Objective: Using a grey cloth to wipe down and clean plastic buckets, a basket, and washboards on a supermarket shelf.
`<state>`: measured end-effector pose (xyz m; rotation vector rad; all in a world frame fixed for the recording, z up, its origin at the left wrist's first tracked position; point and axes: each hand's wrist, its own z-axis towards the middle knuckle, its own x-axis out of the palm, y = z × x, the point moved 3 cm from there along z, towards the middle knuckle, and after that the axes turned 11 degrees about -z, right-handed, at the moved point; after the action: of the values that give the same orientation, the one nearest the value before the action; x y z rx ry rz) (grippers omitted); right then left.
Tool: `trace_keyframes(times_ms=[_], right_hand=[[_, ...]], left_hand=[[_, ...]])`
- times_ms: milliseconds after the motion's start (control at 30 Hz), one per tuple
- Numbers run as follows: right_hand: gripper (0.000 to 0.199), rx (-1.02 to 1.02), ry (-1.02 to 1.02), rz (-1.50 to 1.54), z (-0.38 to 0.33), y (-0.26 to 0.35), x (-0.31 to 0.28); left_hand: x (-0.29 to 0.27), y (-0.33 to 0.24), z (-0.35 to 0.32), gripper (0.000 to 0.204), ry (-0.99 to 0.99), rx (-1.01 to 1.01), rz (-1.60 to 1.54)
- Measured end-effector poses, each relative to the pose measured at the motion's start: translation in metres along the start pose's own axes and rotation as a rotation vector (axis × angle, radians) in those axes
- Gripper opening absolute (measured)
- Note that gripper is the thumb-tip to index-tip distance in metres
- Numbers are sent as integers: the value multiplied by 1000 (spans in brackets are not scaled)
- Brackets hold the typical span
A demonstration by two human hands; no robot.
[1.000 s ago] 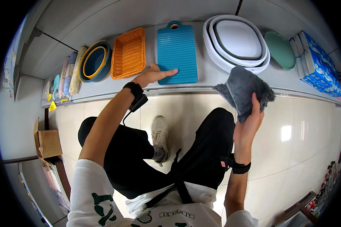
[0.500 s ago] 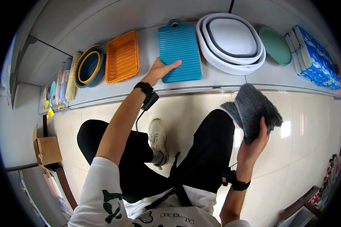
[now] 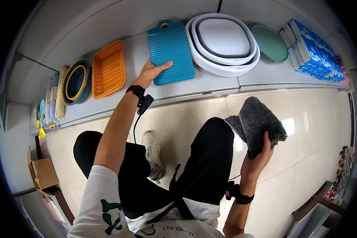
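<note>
A blue ridged washboard [image 3: 170, 51] with a holed handle lies on the grey shelf ledge, between an orange woven basket [image 3: 108, 69] and a stack of white basins [image 3: 226, 39]. At its left edge is my left hand [image 3: 150, 73], the thumb flat across the ridges and the other fingers mostly hidden at the edge. My right hand [image 3: 258, 160] grips a fluffy grey cloth [image 3: 258, 123], folded and hanging over the floor in front of the ledge. The cloth hides part of the right fingers.
Left of the basket are blue-and-yellow round basins [image 3: 77, 82] and rolled items [image 3: 60, 95]. A green bowl [image 3: 271, 44] and blue tissue packs [image 3: 311, 51] stand right of the white basins. A cardboard box [image 3: 43, 173] sits on the left; a wooden-edged rack [image 3: 311, 202] is lower right.
The view has shifted, so the ledge and its items appear farther left. My right hand has drawn the cloth slightly away from the ledge. My left hand keeps its place on the washboard.
</note>
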<state>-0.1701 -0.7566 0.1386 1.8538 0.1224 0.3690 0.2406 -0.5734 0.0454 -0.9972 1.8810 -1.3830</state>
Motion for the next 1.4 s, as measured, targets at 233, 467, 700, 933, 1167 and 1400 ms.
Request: trace_keyframes(times_ms=[233,467,700,933,1167,1400], right_hand=[[49,18,-60,-24,-6,0,-3],[49,-6,-22,-46,-11,1,-3],[38,-97,-23,-123,-16,-7,-24],[35,18,-29,-10,-16,-1,-22],[34,-62,-36,-121,-11,-13,-38],[43,-27,-55,11,-9,-11,-31]], left_hand=[[12,3,27,87,14,50,-53],[42,4,34,97,-42,36,10],[56,2,45,105,-30,69,107],[61,-10,20,115,-114,-91,386],[71,-19,-18,103,-250,-198,658],[5,-33,-37,69,-231,182,1081]])
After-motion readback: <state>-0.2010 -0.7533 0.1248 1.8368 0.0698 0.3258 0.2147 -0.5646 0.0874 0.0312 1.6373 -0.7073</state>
